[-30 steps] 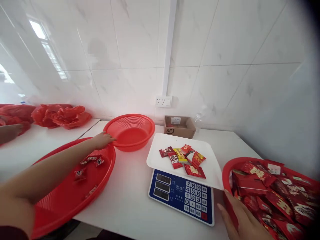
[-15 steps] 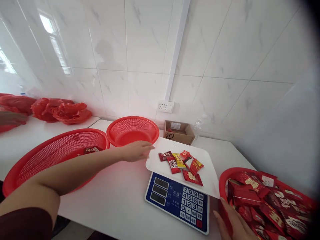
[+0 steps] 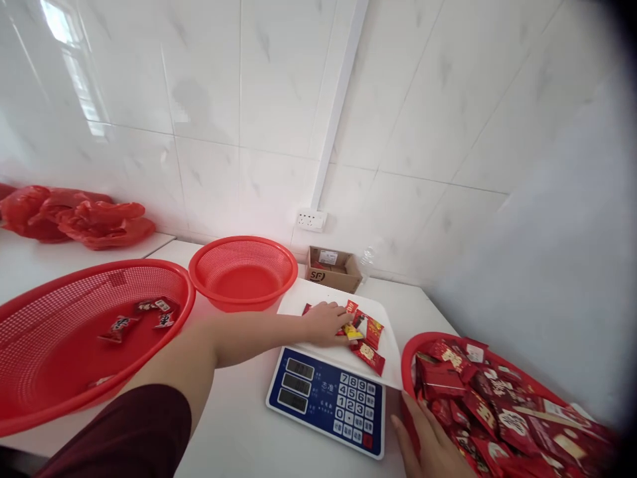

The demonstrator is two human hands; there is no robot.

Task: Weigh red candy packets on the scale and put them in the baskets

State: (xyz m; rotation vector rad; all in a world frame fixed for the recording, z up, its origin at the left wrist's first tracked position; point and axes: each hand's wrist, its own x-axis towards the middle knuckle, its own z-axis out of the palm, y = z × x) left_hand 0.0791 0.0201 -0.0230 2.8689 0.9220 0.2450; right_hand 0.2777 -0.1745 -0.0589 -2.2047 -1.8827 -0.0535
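My left hand (image 3: 324, 322) reaches across onto the white pan (image 3: 294, 301) of the blue scale (image 3: 328, 399), fingers curled down over the red and yellow snack packets (image 3: 365, 335) lying there. Whether it grips one is hidden. My right hand (image 3: 432, 446) rests flat and open against the near rim of the red basket (image 3: 409, 352) at the right, which is heaped with several red packets (image 3: 490, 415).
A wide red mesh basket (image 3: 64, 292) at the left holds a few small packets (image 3: 144, 313). A smaller red basket (image 3: 243, 273) stands behind the scale. A brown cardboard box (image 3: 332, 268) sits by the wall. Red plastic bags (image 3: 74, 219) lie far left.
My left hand has moved right, from the small red basket's rim across to the packets on the scale pan. The view has shifted right. My right hand stays at the right basket.
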